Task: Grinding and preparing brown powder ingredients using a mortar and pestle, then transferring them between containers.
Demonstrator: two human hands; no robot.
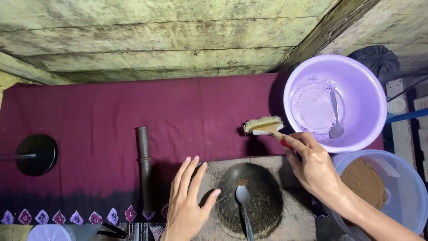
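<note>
My right hand [314, 167] grips a small brush [265, 126] with pale bristles and a red handle, held above the dark red cloth [111, 116], bristles pointing left. My left hand [187, 203] lies flat with fingers apart on a grey stone slab [294, 218], touching the left rim of a dark coconut-shell bowl [258, 201]. A metal spoon [243, 203] rests in that bowl beside a small bit of brown powder.
A purple plastic basin [370, 89] with a spoon [336, 120] inside stands at the right. Below it a clear blue tub [410, 196] holds brown powder. A dark bamboo tube [143, 165] and a black round disc [38, 154] lie on the cloth. Wooden planks run behind.
</note>
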